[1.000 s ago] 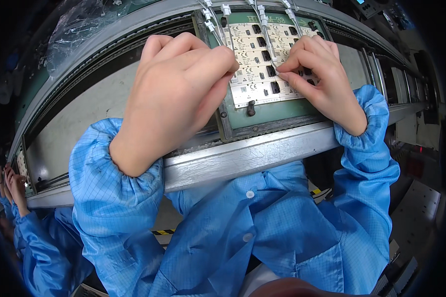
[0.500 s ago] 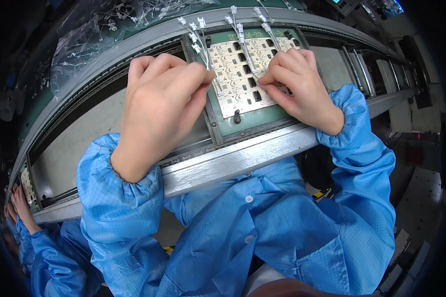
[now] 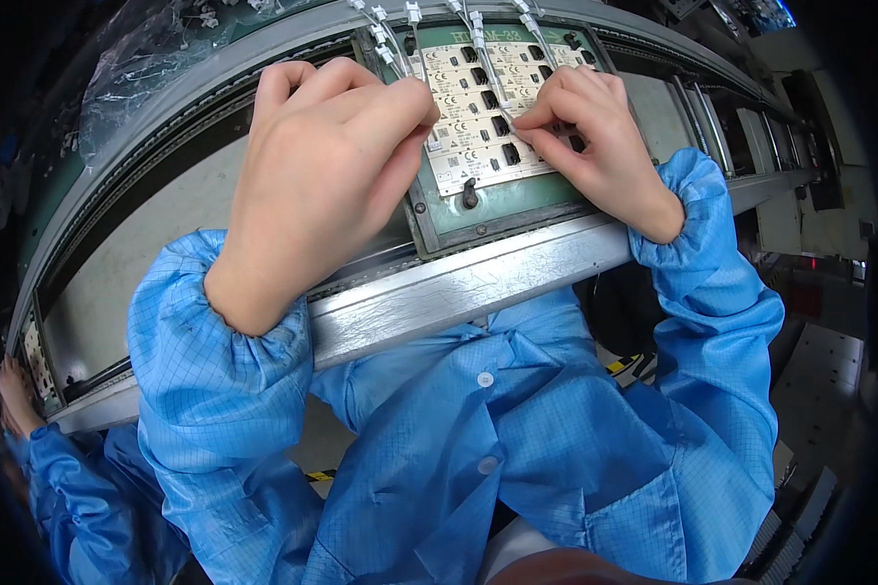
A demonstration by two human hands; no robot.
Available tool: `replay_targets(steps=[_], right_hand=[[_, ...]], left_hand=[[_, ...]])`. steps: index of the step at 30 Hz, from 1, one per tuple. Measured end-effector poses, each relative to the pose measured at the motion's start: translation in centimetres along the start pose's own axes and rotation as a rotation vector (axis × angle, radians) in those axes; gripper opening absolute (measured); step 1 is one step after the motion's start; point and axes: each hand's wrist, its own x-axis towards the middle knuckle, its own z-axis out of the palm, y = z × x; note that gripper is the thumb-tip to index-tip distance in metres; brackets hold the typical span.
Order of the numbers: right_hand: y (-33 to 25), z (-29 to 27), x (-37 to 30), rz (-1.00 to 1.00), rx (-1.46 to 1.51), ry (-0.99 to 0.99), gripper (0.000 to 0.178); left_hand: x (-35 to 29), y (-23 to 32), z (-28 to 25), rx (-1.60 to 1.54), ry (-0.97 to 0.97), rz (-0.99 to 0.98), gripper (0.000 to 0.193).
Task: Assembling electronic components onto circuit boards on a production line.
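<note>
A panel of white circuit boards (image 3: 488,166) with black components lies in a green fixture tray (image 3: 517,212). Thin white cables (image 3: 491,73) with white plugs run over its far edge. My right hand (image 3: 595,136) is above the panel, thumb and forefinger pinched on the end of the middle cable. My left hand (image 3: 322,166) is closed at the panel's left edge, its fingertips beside the left cable (image 3: 421,60); what they hold, if anything, is hidden.
Metal conveyor rails (image 3: 468,283) run along both sides of the fixture. Clear plastic bags (image 3: 156,68) with loose connectors lie beyond the far rail. At the far left, another person's hand (image 3: 17,395) is by a second board. Rollers (image 3: 702,122) stand to the right.
The panel, fixture and rails sit higher in the picture now. Both hands keep their pinched shape, and the left one is slightly farther up the left cable, covering more of it.
</note>
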Motion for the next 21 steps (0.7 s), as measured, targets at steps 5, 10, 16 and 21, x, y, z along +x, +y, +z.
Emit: replay_targets(steps=[5,10,16,21], right_hand=[[0.9,-0.5,0.4,0.075,0.184,-0.003,0.008],[0.6,-1.3,0.4,-0.087,-0.081,0.027,0.010],[0.1,-1.2,1.4,-0.138,-0.184,0.013,0.011],[-0.4,-1.2,1.9,-0.076,-0.144,-0.031,0.010]], left_hand=[[-0.2,0.4,0.1,0.003,0.009,0.005,0.020],[0.0,0.5,0.1,0.000,0.020,0.031,0.020],[0.0,0.5,0.4,-0.005,-0.006,0.035,0.020],[0.2,0.1,-0.6,0.020,-0.022,0.055,0.019]])
